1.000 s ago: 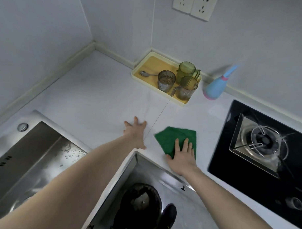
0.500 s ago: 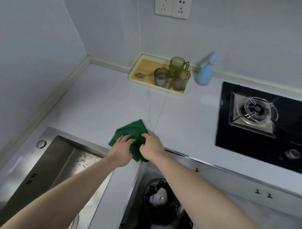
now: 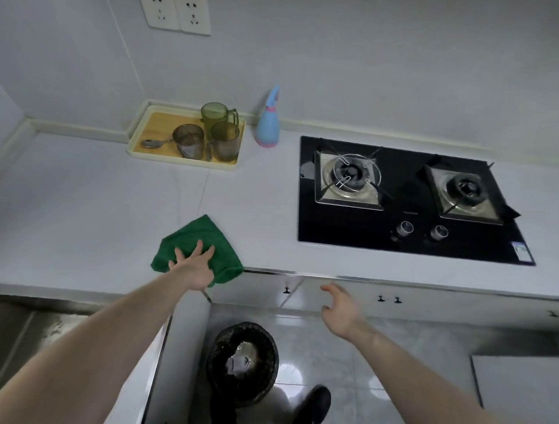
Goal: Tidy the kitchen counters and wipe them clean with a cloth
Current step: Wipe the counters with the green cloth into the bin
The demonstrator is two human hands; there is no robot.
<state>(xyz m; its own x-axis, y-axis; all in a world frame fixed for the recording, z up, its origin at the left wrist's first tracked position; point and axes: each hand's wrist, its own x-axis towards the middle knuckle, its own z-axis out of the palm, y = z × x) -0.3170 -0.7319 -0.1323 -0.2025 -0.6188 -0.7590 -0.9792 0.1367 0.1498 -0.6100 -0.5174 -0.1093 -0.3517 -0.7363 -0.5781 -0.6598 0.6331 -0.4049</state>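
Down at the white counter's point(image 3: 82, 205) inner corner, the left hand point(image 3: 192, 266) presses flat, fingers straight, on the green cloth point(image 3: 198, 237) near the front edge. Beyond the cloth stands a yellow tray point(image 3: 147, 150) against the pale wall; right of it, a black hob point(image 3: 405, 200). Off the counter, the right hand point(image 3: 341, 312) hangs relaxed and empty above the tiled floor point(image 3: 409, 359).

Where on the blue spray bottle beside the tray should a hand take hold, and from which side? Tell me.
Grip the blue spray bottle round its narrower upper body, just under the pink collar, coming from the front. It stands upright close to the wall, with the tray on its left, so the front and right look open; the wider base would probably fill the fingers more.
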